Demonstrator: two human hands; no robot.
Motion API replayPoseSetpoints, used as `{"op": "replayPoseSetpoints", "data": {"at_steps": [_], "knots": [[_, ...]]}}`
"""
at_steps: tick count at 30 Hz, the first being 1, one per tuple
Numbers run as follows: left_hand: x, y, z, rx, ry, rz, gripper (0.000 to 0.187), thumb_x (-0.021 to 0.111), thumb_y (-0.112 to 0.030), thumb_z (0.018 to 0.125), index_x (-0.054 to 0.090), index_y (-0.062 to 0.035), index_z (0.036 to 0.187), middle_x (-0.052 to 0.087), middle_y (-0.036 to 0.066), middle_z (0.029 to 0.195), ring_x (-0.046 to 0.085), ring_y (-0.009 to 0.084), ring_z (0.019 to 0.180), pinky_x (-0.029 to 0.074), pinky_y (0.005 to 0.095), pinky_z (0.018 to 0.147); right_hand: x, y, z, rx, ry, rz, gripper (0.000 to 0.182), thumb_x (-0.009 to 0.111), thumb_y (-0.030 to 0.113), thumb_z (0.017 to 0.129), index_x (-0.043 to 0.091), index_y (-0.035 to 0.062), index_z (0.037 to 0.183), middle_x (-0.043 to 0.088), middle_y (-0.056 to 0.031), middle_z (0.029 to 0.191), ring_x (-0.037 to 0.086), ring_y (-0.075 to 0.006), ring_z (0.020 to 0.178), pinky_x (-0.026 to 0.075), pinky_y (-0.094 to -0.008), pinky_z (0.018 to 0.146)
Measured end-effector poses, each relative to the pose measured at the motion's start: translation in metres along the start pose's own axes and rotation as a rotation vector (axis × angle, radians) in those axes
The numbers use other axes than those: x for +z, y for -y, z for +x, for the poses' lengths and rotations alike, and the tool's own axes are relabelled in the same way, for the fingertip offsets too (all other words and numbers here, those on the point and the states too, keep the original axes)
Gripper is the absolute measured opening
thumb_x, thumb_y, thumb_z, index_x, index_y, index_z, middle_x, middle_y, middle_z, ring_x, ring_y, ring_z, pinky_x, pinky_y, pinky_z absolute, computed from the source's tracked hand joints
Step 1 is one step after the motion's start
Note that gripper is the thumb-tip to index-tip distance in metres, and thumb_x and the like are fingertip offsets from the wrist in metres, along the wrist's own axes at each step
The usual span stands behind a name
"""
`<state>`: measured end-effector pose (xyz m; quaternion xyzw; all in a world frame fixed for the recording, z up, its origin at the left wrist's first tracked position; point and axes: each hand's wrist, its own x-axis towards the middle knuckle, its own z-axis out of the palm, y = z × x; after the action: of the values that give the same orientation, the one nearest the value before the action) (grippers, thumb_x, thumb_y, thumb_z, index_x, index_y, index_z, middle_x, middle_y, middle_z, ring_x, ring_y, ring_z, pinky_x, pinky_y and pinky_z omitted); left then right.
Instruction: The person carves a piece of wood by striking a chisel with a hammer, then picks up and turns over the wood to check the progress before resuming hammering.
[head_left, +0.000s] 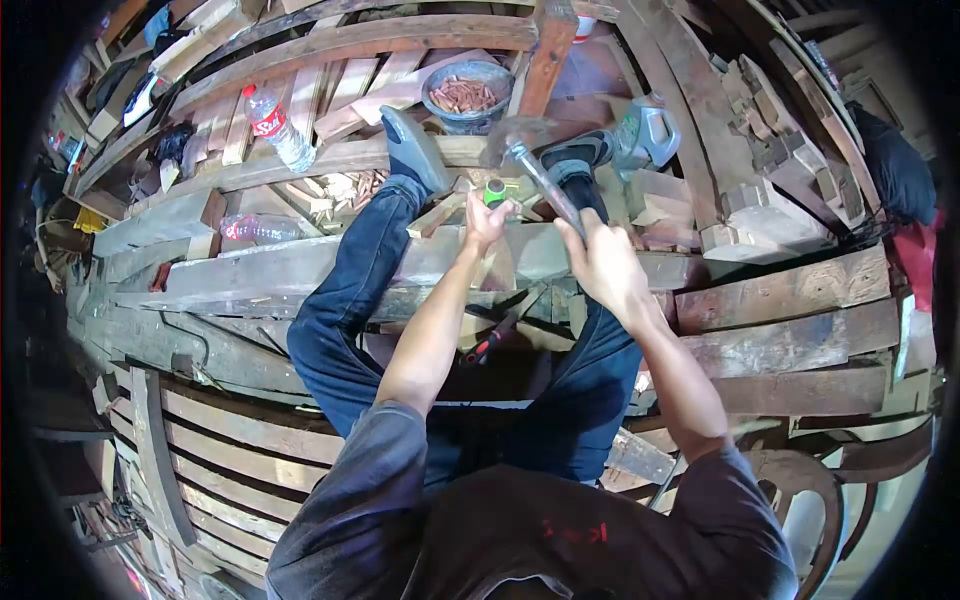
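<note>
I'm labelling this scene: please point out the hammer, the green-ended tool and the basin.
Hammer (546, 184), head view: shaft.
Green-ended tool (494, 192), head view: green end.
Basin (466, 123), head view: outer wall.

- An upright wooden post (547, 65) met a long wooden rail (380, 38) on its left.
- Nearer than the post, to its left, spread a slatted wooden platform (250, 418).
- Nearer, to its right, stood a brown curved chair frame (797, 466).
- Whitish light fell below the post; far left of it was dim.
</note>
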<state>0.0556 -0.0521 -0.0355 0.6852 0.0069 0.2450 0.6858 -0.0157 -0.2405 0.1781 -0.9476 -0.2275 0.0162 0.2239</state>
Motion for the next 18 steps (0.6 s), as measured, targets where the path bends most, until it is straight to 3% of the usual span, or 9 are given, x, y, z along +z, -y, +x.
{"op": "replayPoseSetpoints", "data": {"at_steps": [4,6,8,9,12,14,16,18], "knots": [[0.006,-0.001,-0.002,0.002,-0.095,-0.003,0.018,0.068,-0.02,0.069,0.067,-0.0014,0.067,0.062,0.01,0.06,0.057,0.0187,0.053,0.046,0.0346,0.055,0.001,0.008,-0.004,0.023,-0.116,0.102,0.034,0.052,0.032,0.098,0.051,-0.0011,0.093,0.06,-0.0295,0.064,0.063,-0.0476,0.069,0.049,-0.0561,0.06],[0.003,0.006,-0.003,-0.048,-0.061,-0.06,0.022,0.069,-0.023,0.07,0.066,-0.0023,0.063,0.059,0.009,0.054,0.055,0.0195,0.049,0.045,0.0339,0.053,0.01,0.0,-0.005,0.029,-0.033,-0.082,0.035,0.051,0.032,0.098,0.051,-0.0021,0.094,0.06,-0.0312,0.067,0.062,-0.0502,0.071,0.049,-0.0568,0.061],[-0.006,0.029,0.004,-0.025,-0.037,-0.045,0.023,0.068,-0.023,0.07,0.065,-0.0023,0.061,0.057,0.007,0.051,0.054,0.0185,0.047,0.044,0.0333,0.051,0.011,-0.011,0.001,-0.014,0.006,-0.043,0.036,0.05,0.035,0.098,0.053,-0.0015,0.097,0.061,-0.032,0.071,0.062,-0.0511,0.074,0.049,-0.0578,0.063],[-0.009,0.0,0.002,0.106,-0.052,0.097,0.023,0.067,-0.021,0.071,0.063,-0.0021,0.058,0.055,0.005,0.048,0.051,0.0166,0.044,0.042,0.0323,0.047,0.001,-0.006,0.003,0.025,-0.003,-0.04,0.036,0.05,0.035,0.098,0.053,-0.001,0.098,0.061,-0.0322,0.072,0.062,-0.0513,0.075,0.049,-0.0578,0.064],[-0.009,0.006,0.0,-0.021,-0.061,-0.112,0.022,0.066,-0.02,0.07,0.062,-0.0018,0.057,0.054,0.004,0.048,0.051,0.0148,0.043,0.04,0.0313,0.045,-0.025,0.024,0.003,0.116,-0.037,0.068,0.035,0.051,0.035,0.098,0.052,-0.0005,0.097,0.061,-0.032,0.072,0.062,-0.05,0.075,0.048,-0.059,0.063],[-0.007,0.004,0.0,0.016,-0.057,-0.12,0.022,0.065,-0.019,0.069,0.061,-0.0016,0.056,0.053,0.004,0.047,0.05,0.0138,0.043,0.039,0.0306,0.045,-0.008,0.018,0.002,0.022,-0.107,0.14,0.036,0.05,0.034,0.099,0.051,-0.0017,0.097,0.061,-0.0309,0.071,0.063,-0.049,0.072,0.048,-0.0595,0.063],[-0.004,0.007,0.002,0.011,-0.066,-0.152,0.022,0.066,-0.019,0.069,0.06,-0.0014,0.056,0.053,0.004,0.047,0.051,0.0137,0.043,0.039,0.0305,0.045,0.007,0.006,0.002,-0.025,0.004,-0.11,0.035,0.052,0.032,0.098,0.054,-0.0025,0.096,0.06,-0.0304,0.065,0.063,-0.0481,0.07,0.05,-0.0571,0.063],[-0.01,0.01,0.002,0.018,-0.039,-0.067,0.02,0.065,-0.017,0.069,0.06,-0.0018,0.056,0.053,0.004,0.047,0.051,0.0139,0.043,0.04,0.0302,0.045,0.014,0.002,0.0,0.021,-0.014,-0.04,0.036,0.053,0.033,0.097,0.055,-0.0026,0.094,0.059,-0.0302,0.065,0.062,-0.0487,0.071,0.05,-0.0566,0.062]]}}
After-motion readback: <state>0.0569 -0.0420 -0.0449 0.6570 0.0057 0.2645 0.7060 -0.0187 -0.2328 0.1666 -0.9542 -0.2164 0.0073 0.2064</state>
